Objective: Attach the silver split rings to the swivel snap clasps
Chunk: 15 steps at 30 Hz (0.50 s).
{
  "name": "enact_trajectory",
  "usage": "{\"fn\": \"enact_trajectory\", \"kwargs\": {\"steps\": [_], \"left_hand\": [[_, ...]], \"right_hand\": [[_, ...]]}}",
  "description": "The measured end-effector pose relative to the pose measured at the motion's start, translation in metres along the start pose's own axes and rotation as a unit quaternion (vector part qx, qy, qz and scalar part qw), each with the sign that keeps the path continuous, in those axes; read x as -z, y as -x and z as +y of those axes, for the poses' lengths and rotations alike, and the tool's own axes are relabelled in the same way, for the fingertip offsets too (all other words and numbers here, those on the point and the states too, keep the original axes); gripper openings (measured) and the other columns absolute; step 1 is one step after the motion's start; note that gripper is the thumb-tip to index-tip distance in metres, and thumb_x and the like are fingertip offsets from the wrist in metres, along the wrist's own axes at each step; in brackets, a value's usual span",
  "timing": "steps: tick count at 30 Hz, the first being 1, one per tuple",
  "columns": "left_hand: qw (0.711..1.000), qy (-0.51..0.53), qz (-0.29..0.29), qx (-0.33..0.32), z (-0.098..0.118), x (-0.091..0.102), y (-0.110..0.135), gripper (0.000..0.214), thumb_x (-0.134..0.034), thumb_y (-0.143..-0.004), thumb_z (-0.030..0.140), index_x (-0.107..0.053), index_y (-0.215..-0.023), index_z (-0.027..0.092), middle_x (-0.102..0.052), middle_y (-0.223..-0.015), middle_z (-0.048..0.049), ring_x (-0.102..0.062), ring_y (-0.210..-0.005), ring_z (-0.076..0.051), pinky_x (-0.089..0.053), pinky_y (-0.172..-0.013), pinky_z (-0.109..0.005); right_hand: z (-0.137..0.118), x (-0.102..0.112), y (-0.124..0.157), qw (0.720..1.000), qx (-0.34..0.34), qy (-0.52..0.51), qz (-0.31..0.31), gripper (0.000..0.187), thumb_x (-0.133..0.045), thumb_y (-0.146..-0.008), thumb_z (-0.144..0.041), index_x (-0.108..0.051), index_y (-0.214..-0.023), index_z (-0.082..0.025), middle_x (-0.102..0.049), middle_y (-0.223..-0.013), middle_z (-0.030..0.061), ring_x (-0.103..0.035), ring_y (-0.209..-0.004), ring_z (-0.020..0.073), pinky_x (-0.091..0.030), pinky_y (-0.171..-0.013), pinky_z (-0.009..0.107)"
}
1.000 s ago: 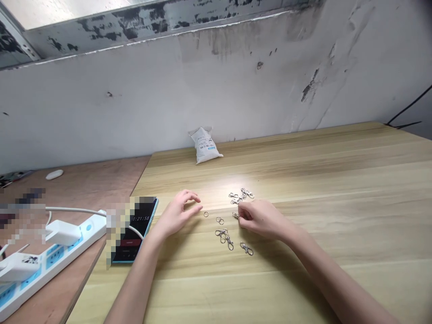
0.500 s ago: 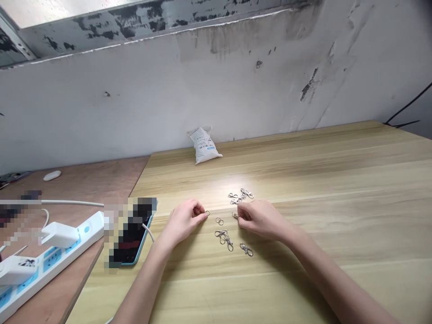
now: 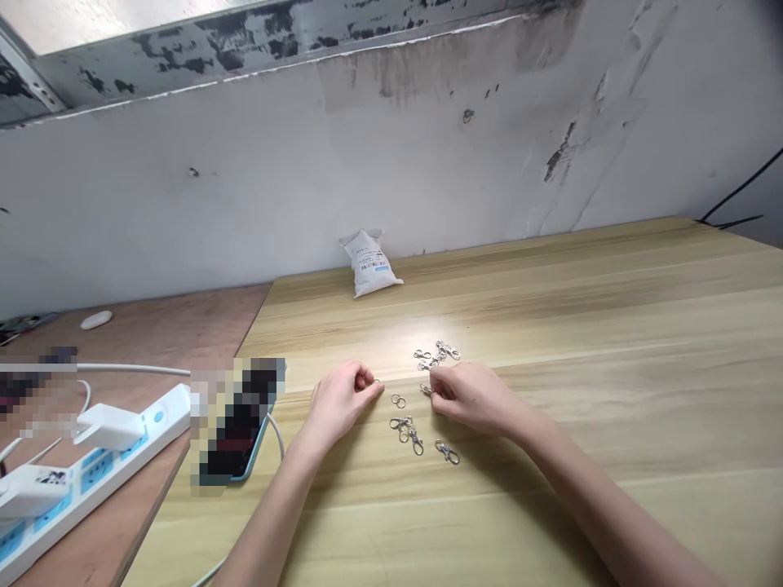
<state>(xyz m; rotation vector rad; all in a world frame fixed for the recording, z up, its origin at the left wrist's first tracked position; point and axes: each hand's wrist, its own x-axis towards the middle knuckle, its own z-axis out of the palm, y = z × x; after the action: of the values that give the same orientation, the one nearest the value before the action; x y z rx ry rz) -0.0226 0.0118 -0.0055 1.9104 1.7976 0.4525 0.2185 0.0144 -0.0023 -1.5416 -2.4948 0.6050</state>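
Between thumb and fingers, my left hand (image 3: 347, 396) pinches a small split ring (image 3: 377, 381), mostly covered by the fingertips. My right hand (image 3: 468, 395) is closed on a silver swivel clasp (image 3: 426, 390), whose end pokes out to the left. Two overlapping split rings (image 3: 398, 400) lie on the table between the hands. Nearer to me are clasps with a ring (image 3: 404, 436) among them, and a single lobster clasp (image 3: 447, 452) to their right. Several more clasps (image 3: 439, 352) are heaped just beyond my right hand.
A white plastic packet (image 3: 370, 265) stands against the wall. Left of my left forearm lies a phone (image 3: 236, 432) with a white cable. A power strip (image 3: 91, 473) with plugs rests on the reddish table (image 3: 177, 326), beside a small white oval object (image 3: 96, 319).
My left hand has shifted slightly to the right, its fingertips now covering more of the ring. The right hand and the loose pieces stay where they were.
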Motion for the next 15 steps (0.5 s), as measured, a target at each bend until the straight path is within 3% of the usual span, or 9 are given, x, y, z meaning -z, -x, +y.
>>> {"fn": "enact_trajectory", "kwargs": {"steps": [8,15], "left_hand": [[0.999,0.028,-0.009,0.016,0.0014,-0.0048,-0.0014,0.018,-0.062,-0.079,0.038,-0.065,-0.08,0.021,-0.07,-0.08,-0.0017,-0.062,-0.073,-0.018,-0.039,-0.062,-0.027],[0.998,0.036,-0.019,-0.037,0.0068,-0.0029,0.0017,0.017,-0.059,-0.081,0.035,-0.064,-0.074,0.02,-0.069,-0.076,-0.0012,-0.059,-0.067,-0.016,-0.039,-0.06,-0.026]], "right_hand": [[0.0004,-0.001,-0.0006,1.0,0.003,-0.004,0.006,0.008,-0.052,-0.078,-0.019,-0.059,-0.073,-0.02,-0.064,-0.071,0.0015,-0.048,-0.062,0.0132,-0.023,-0.057,0.025],[0.0013,-0.0029,0.0,1.0,0.013,-0.003,0.016,0.008,-0.053,-0.078,-0.019,-0.057,-0.071,-0.02,-0.063,-0.069,0.0011,-0.046,-0.06,0.0127,-0.022,-0.056,0.025]]}}
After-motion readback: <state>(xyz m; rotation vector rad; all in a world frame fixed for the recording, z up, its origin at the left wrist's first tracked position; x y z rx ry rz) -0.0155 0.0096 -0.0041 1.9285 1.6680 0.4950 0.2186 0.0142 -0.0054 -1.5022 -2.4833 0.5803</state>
